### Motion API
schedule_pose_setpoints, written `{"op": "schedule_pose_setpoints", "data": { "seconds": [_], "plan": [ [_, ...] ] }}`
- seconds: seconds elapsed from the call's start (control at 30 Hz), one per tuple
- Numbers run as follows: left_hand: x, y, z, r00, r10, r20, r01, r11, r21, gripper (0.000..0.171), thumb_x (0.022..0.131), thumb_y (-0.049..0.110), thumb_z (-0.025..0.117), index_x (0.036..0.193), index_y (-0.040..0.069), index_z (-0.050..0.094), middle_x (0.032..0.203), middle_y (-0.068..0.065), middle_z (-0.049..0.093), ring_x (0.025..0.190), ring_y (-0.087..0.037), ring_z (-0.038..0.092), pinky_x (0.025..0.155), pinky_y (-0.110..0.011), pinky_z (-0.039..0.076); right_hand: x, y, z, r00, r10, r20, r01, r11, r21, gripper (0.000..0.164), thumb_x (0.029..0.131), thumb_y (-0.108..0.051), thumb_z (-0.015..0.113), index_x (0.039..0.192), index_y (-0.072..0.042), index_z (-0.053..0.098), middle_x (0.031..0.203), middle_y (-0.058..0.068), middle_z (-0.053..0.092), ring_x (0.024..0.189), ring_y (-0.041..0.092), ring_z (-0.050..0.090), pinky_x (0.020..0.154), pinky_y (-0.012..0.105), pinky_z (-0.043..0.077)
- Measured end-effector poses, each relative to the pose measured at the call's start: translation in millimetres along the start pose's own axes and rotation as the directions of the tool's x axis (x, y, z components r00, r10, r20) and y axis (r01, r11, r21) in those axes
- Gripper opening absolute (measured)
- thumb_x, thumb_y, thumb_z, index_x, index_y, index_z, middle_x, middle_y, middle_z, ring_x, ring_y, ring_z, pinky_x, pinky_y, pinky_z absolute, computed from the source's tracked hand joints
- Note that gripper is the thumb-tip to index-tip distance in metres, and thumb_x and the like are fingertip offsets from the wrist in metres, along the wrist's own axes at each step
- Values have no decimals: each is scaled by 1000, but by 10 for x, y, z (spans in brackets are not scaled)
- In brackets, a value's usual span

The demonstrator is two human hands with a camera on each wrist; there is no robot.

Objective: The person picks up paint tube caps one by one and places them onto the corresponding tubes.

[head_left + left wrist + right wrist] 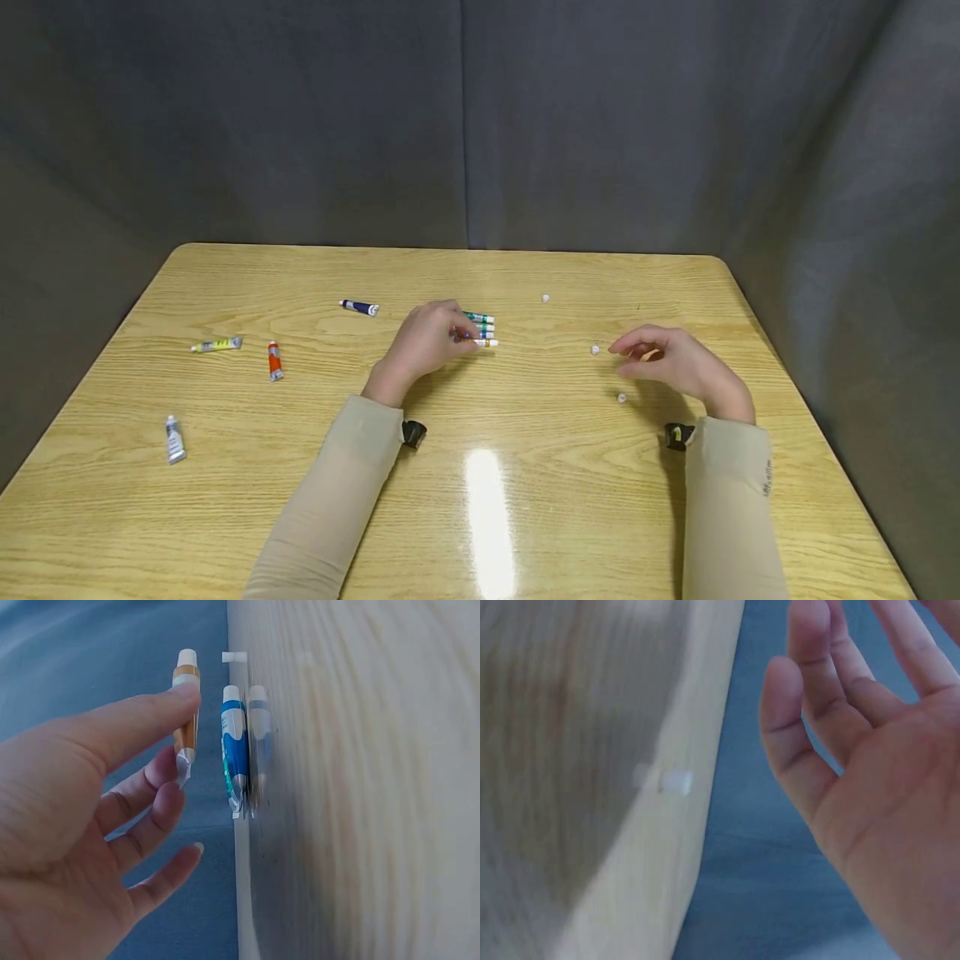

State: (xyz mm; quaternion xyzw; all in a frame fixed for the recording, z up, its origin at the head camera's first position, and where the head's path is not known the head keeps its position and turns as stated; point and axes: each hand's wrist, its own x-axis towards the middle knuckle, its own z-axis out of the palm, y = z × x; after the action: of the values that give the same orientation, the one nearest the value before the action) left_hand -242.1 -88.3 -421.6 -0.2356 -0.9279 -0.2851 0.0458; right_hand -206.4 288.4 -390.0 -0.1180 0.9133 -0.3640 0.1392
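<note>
Over wood table (577, 500), pinching ochre tube (187, 737) btwn thumb & fingers of L hand (429, 335), w/ nothing in loosely bent R hand (681, 364). Looks slim, ochre w/ wht cap (187, 658) & flat crimped end, held just above tabletop beside 3 others (2 green (479, 317), 1 blue (236, 742)). Totals 8 tubes, incl. 4 farther L (1 navy (358, 307), 1 yellow (217, 344), 1 red (274, 362), 1 silvery (175, 440)), plus 3 sm. wht bits (595, 350) toward R.

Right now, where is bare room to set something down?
The table is bare between the sleeves, and between the red tube and left hand. Crowded: where that hand pinches the ochre tube near other tubes, and at the right hand, by white caps.
</note>
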Motion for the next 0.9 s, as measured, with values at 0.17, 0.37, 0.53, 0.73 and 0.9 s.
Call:
{"op": "schedule_pose_setpoints", "data": {
  "seconds": [0.17,0.37,0.53,0.73,0.9],
  "plan": [
    [2,-11,-1,999,-43,1,43,999,-19,10,86,23,85,94,19,84,88,-1,68,75,-13,58,68,-28,45,-35,124,-6,997,25,78,-27,999,30,39,90,-24,81,125,-13,72,117,9,69,97,15,58,81,21,50],
    [1,-19,-23,998,-67,11,67,998,7,11,86,23,86,95,19,85,90,-1,70,77,-14,62,69,-29,46,-14,247,43,988,10,154,-30,992,127,44,84,-17,85,124,-6,71,108,11,67,87,13,57,77,21,51],
    [41,-16,-26,998,-48,38,45,996,73,13,84,26,87,95,20,84,89,-1,70,74,-14,60,71,-32,44,3,291,66,984,6,178,-32,990,141,41,83,-16,86,121,-6,73,99,7,63,85,12,55,74,21,49],
    [74,8,-2,996,-58,73,47,988,145,15,85,28,87,97,20,84,92,-1,70,77,-16,60,81,-39,48,3,299,72,974,-11,226,-17,992,123,35,85,-16,85,117,-7,75,94,4,62,84,11,55,73,21,48],
    [82,33,22,993,-68,95,50,982,179,11,86,25,86,95,20,84,95,-1,71,84,-18,64,89,-44,50,17,289,91,967,-20,256,-11,993,119,32,84,-12,84,114,-5,75,88,2,60,80,9,54,70,20,46]
  ]
}}
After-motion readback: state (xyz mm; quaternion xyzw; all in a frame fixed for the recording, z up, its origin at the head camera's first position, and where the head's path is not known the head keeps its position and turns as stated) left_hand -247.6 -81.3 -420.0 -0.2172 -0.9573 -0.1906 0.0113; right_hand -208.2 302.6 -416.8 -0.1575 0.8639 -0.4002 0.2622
